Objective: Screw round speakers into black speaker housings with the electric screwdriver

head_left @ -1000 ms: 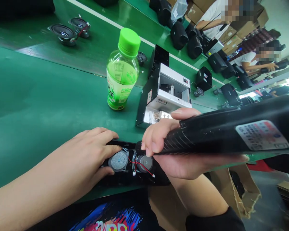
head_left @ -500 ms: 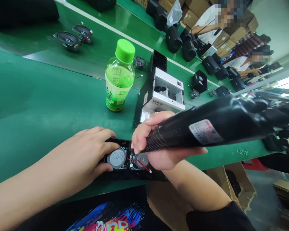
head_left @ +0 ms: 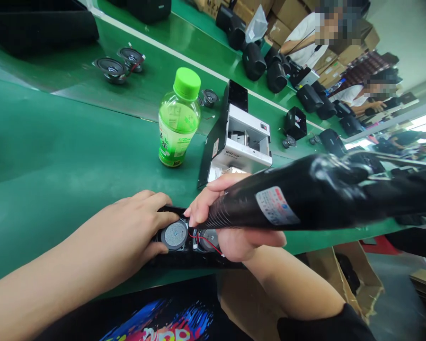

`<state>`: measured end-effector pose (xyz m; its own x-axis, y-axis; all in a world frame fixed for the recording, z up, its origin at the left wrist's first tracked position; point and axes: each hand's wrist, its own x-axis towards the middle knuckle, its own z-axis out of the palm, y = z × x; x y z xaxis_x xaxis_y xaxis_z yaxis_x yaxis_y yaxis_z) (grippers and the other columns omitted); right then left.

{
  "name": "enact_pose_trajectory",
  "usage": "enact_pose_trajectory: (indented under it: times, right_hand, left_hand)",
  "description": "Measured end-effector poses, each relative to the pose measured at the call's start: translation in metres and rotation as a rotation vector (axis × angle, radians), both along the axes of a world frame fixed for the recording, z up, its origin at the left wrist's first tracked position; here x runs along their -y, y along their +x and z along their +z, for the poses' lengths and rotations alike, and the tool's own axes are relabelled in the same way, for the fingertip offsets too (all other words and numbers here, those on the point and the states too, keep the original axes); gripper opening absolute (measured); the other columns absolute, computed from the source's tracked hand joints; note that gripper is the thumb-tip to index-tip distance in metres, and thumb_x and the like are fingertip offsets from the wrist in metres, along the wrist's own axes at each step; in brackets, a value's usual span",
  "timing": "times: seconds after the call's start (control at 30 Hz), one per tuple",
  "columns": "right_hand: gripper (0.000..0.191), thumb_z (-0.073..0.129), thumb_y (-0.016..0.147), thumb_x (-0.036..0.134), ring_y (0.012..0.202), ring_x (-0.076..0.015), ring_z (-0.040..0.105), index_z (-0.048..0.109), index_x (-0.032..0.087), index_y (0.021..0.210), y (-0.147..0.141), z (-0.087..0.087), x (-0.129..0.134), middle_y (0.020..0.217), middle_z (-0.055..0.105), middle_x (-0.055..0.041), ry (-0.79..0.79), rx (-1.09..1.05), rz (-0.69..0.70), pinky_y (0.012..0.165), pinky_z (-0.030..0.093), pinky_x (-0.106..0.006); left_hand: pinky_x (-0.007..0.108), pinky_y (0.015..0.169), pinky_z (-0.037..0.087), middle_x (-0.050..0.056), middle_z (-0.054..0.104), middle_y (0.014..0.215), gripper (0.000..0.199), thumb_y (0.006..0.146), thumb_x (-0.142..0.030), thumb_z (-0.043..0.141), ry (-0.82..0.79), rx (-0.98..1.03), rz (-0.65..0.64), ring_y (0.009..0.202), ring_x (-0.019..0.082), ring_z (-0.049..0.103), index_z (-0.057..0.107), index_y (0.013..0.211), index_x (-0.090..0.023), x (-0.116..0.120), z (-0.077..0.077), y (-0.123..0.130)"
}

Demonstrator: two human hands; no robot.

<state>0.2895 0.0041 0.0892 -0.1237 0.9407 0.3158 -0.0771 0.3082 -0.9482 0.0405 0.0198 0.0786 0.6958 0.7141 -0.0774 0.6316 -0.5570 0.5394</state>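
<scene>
My right hand (head_left: 230,208) is wrapped around a black electric screwdriver (head_left: 244,203) with a silver-red label; its tip is hidden behind my fingers. The tool slants over a long black panel (head_left: 199,259) on the green bench. Two round speakers lie magnet-up in the panel. My left hand (head_left: 138,222) grips the left speaker (head_left: 175,235), index finger and thumb on either side of it, other fingers over the panel's far edge. Partly covered by my right hand is the right speaker (head_left: 208,239), with a red wire (head_left: 213,244) across it.
Beyond my hands stand a green-capped drink bottle (head_left: 179,118) and a silver-black screw feeder (head_left: 239,137). Loose speakers (head_left: 117,66) lie farther back. Black speaker cabinets (head_left: 253,61) and two people are across the bench. An opened cardboard box (head_left: 362,279) sits lower right.
The screwdriver and my right hand have shifted slightly left and down. My left hand keeps its hold on the left speaker. The view has tilted a little.
</scene>
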Motion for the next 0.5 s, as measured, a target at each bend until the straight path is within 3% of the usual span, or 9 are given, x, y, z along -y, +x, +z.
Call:
enact_pose_trajectory:
  times: [0.07,0.13,0.23,0.3,0.37,0.5]
  right_hand:
    - [0.080,0.067,0.101,0.117,0.054,-0.0248,0.067,0.086,0.050,0.140,0.000,0.020,0.002,0.078,0.080,0.0055,0.025,-0.128,-0.047,0.057,0.064,-0.043]
    - [0.072,0.072,0.104,0.110,0.051,-0.0238,0.068,0.091,0.050,0.140,0.009,0.050,0.004,0.074,0.080,0.0058,0.019,-0.206,-0.076,0.052,0.061,-0.041]
    - [0.059,0.091,0.103,0.097,0.052,-0.0233,0.070,0.096,0.042,0.125,0.033,0.099,0.002,0.070,0.080,0.0048,0.084,-0.196,-0.199,0.058,0.066,-0.043]
    - [0.056,0.102,0.093,0.095,0.052,-0.0236,0.069,0.094,0.043,0.111,0.046,0.116,-0.007,0.067,0.079,0.0056,0.177,-0.128,-0.309,0.056,0.063,-0.042]
    - [0.064,0.099,0.087,0.104,0.050,-0.0239,0.069,0.090,0.042,0.100,0.052,0.118,-0.020,0.065,0.078,0.0049,0.237,-0.067,-0.373,0.053,0.059,-0.042]
    - [0.081,0.080,0.087,0.120,0.047,-0.0219,0.068,0.086,0.040,0.094,0.048,0.100,-0.040,0.065,0.073,0.0034,0.231,0.014,-0.400,0.050,0.054,-0.042]
  left_hand:
    - [0.062,0.106,0.074,0.009,0.091,0.140,0.044,0.094,-0.025,0.101,0.000,0.008,0.004,0.128,0.043,0.087,0.097,0.135,-0.040,0.001,-0.003,-0.001]
    - [0.061,0.109,0.075,0.009,0.091,0.147,0.043,0.099,-0.028,0.097,0.004,0.029,0.002,0.132,0.042,0.087,0.095,0.140,-0.041,0.002,-0.007,-0.004]
    - [0.060,0.106,0.078,0.008,0.089,0.156,0.040,0.103,-0.036,0.092,0.038,0.058,-0.004,0.135,0.042,0.087,0.094,0.142,-0.042,0.004,-0.015,-0.009]
    - [0.060,0.104,0.079,0.009,0.089,0.157,0.038,0.101,-0.036,0.090,0.074,0.060,-0.003,0.136,0.043,0.087,0.094,0.139,-0.041,0.004,-0.019,-0.011]
    - [0.059,0.104,0.080,0.009,0.090,0.157,0.038,0.100,-0.036,0.091,0.101,0.064,-0.003,0.136,0.043,0.088,0.094,0.137,-0.041,0.004,-0.024,-0.012]
    - [0.057,0.099,0.081,0.008,0.090,0.157,0.039,0.098,-0.034,0.091,0.125,0.089,-0.004,0.135,0.042,0.088,0.092,0.136,-0.043,0.005,-0.030,-0.015]
